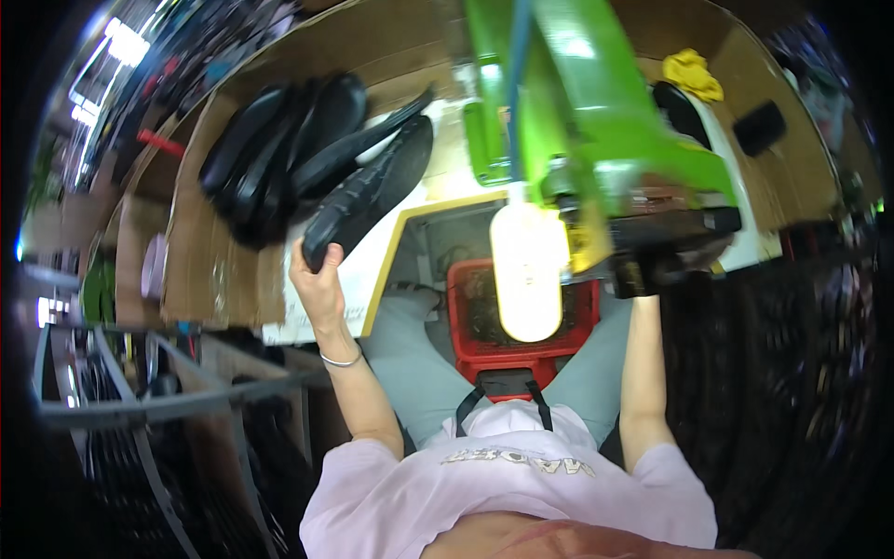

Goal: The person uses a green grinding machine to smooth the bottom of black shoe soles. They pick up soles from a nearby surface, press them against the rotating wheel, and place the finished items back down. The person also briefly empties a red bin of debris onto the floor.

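Observation:
My left hand (317, 282) is closed on the near end of a black shoe sole (377, 182). That sole lies slanted over the white tabletop, with its grooved side edge showing. Beside it, to the left, several more black soles (279, 140) lean together in a pile. On the right, my forearm (644, 373) reaches up to the dark lower part (675, 233) of a green machine (596, 84). The machine hides my right hand, so its fingers and anything in them cannot be seen.
A bright lamp (528, 275) hangs before the machine. Cardboard walls (223, 270) edge the table. Between my knees is a red bin (475, 343). A yellow cloth (692, 74) and a small black piece (760, 129) are at the right; a grey rack (168, 410) stands left.

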`<state>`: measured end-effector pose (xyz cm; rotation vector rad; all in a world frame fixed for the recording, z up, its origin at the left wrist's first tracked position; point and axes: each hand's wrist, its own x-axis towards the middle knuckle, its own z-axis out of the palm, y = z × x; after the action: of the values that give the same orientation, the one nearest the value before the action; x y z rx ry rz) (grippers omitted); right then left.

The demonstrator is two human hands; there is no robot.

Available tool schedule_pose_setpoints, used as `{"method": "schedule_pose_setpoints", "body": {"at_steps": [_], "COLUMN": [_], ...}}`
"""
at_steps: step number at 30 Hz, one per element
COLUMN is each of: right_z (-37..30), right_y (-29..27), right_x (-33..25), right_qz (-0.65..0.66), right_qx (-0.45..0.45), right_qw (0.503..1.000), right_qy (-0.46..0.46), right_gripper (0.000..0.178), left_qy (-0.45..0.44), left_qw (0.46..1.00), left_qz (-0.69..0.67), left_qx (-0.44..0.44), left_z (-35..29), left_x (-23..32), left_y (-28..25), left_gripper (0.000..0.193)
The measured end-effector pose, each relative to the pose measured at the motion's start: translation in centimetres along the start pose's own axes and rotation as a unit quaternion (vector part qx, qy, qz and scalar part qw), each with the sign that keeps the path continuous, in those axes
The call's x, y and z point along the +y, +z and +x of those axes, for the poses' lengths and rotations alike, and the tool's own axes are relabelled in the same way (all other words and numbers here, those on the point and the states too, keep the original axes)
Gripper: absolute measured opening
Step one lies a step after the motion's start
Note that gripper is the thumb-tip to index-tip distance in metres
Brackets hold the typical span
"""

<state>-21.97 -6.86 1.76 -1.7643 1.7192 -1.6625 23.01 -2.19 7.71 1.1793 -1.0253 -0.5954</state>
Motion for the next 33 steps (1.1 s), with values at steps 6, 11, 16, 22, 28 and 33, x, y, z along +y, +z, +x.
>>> {"method": "schedule_pose_setpoints", "body": {"at_steps": [6,11,16,22,28,33], "right_z": [-11.8,-11.9,-7.7,-4.2,-4.4,-6.3], "right_y": [2.7,1.9,-4.2,-4.9,-3.2,-0.7], "right_x": [-1.5,-4.5,-3.9,-5.0,-5.7,-7.9], "right_qz": [0.356,0.583,0.4,0.336,0.335,0.34], "right_qx": [-0.247,-0.07,0.026,0.018,-0.008,-0.019], "right_qw": [0.825,0.749,0.895,0.932,0.93,0.928], "right_qy": [0.363,0.306,0.197,0.136,0.149,0.148], "right_gripper": [0.056,0.092,0.101,0.109,0.114,0.109], "left_qy": [-0.076,-0.097,-0.023,0.015,0.044,0.048], "left_qw": [0.994,0.96,0.966,0.973,0.978,0.974], "left_qz": [0.009,-0.06,-0.028,-0.041,-0.044,-0.058], "left_qx": [-0.078,-0.254,-0.255,-0.225,-0.197,-0.216], "left_z": [-10.0,-14.2,-14.7,-12.4,-11.9,-10.2], "left_x": [5.1,4.2,3.3,1.8,2.1,1.3], "left_y": [-0.1,4.5,12.2,14.2,12.2,8.8], "left_gripper": [0.039,0.032,0.047,0.046,0.046,0.042]}}
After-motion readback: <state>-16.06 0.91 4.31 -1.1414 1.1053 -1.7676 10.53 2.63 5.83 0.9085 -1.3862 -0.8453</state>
